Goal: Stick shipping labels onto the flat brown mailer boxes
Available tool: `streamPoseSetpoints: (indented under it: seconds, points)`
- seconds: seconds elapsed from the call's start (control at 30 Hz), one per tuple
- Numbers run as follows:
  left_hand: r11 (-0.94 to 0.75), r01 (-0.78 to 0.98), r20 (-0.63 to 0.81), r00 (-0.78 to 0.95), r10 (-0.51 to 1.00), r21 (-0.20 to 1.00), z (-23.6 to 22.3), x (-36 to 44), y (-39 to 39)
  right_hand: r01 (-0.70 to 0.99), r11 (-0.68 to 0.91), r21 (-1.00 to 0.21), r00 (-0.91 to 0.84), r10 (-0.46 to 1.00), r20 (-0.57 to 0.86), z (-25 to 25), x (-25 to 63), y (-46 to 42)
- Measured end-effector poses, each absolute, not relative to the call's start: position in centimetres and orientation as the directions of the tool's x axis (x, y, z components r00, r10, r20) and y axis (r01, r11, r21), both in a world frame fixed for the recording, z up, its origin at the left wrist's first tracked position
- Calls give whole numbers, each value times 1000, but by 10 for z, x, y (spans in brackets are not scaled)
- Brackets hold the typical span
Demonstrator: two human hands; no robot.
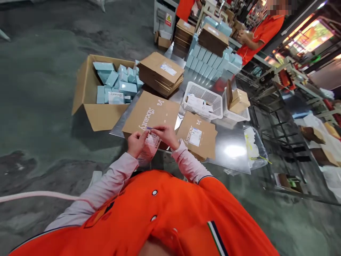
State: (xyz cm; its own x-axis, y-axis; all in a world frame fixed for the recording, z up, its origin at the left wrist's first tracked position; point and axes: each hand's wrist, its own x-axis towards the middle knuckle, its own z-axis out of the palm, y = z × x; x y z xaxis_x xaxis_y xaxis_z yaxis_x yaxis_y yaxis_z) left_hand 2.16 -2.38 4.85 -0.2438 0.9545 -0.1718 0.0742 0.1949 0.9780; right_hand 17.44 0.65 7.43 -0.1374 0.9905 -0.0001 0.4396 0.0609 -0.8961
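Note:
My left hand point(136, 143) and my right hand point(167, 136) are both closed on a sheet of white labels point(148, 146), held at the near edge of the metal table point(231, 149). My right fingers pinch its top edge. Just beyond my hands lies a flat brown carton printed "Beauty" point(151, 113). A second flat carton with a white label stuck on it point(197, 137) lies to the right.
An open cardboard box of pale blue packs point(92, 90) stands on the floor at left. A stack of flat cartons point(161, 73), two white baskets point(204, 101), and rows of blue boxes point(205, 60) fill the table. A person in orange point(259, 33) works at the far end.

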Motion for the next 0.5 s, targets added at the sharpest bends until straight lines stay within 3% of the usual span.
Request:
streamPoseSetpoints:
  seconds: [0.1,0.2,0.37,0.5]
  points:
    - [400,-81,-399,30,916,913,38,20,-14,508,88,-857,-113,993,35,62,172,42]
    - [574,-143,-535,238,811,806,22,13,-15,708,74,-703,-51,997,54,52,177,91]
    - [661,-66,-631,240,738,747,-10,-11,-64,908,-55,-415,69,997,20,38,179,145]
    - [669,34,-661,202,723,742,-9,-44,-109,941,240,-239,-257,965,-42,25,170,128]
